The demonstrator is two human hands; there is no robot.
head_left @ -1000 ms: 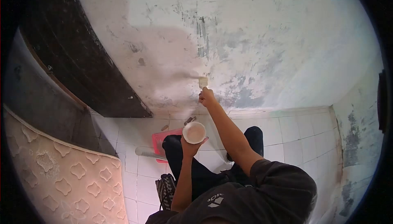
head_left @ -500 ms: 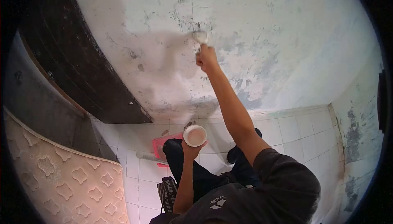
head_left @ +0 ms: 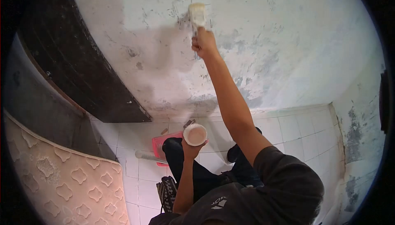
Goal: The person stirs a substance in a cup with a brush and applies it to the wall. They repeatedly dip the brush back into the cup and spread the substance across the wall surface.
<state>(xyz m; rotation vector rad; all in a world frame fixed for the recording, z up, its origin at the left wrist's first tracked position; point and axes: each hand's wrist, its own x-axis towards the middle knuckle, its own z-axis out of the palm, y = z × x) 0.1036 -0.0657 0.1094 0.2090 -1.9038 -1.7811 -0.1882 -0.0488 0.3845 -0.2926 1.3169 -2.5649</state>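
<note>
My right hand (head_left: pixel 205 43) is closed around the handle of a paintbrush (head_left: pixel 197 14), its pale bristles pointing up against the wall (head_left: pixel 263 31). The wall is whitish with grey and dark worn patches around the brush. Lower down, near my left knee, my left hand (head_left: pixel 192 149) grips a white round tub (head_left: pixel 195 135) from below and the side. Inside the tub is a pale pinkish content. Part of the left hand's fingers is hidden under the tub.
A pink tray (head_left: pixel 158 146) lies on the white tiled floor (head_left: pixel 142 186) beside my left leg, with a pale rod-like thing (head_left: pixel 148 156) across it. A dark door (head_left: pixel 78 56) stands at left, above a patterned mattress (head_left: pixel 66 179). Another stained wall (head_left: pixel 354 142) rises at right.
My right hand has moved up the wall with the paintbrush, and the bristles now show more fully. My left hand with the tub has stayed nearly in place.
</note>
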